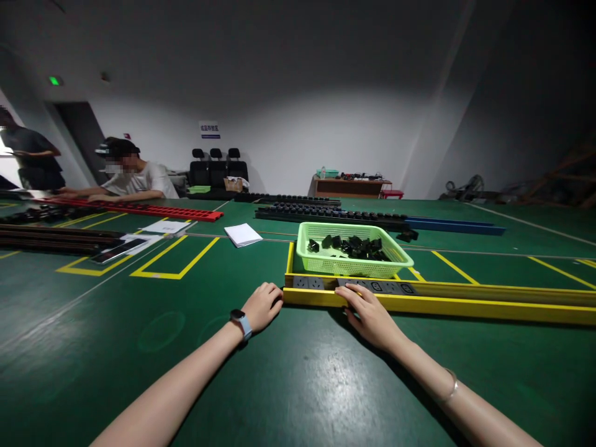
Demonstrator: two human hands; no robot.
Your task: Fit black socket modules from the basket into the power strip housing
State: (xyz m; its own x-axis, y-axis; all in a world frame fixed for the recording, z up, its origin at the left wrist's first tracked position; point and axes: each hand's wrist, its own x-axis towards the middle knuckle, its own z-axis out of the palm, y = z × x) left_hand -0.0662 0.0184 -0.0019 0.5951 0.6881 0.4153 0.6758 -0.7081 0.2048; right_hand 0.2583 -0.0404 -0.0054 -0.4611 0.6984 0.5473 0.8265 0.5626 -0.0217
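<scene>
A long yellow metal channel (pixel 447 303) lies across the green table, with black socket modules (pixel 376 287) seated in a row near its left end. A gap shows in the row just left of my right hand. At the channel's left end, my left hand (pixel 261 307) is closed, its bent fingertips against the end; a watch is on this wrist. My right hand (pixel 372 313) grips the channel's front wall, fingers over the top edge beside the modules and thumb on the near side. Behind the channel stands a light green basket (pixel 349 267) holding loose black parts (pixel 358 247).
White papers (pixel 243 234) lie left of the basket. Behind it are black strips (pixel 326 215) and a blue channel (pixel 456 225). A red strip (pixel 186 211) lies at left, near a seated person (pixel 144 180); another person stands behind. Yellow tape lines (pixel 200 257) mark the table.
</scene>
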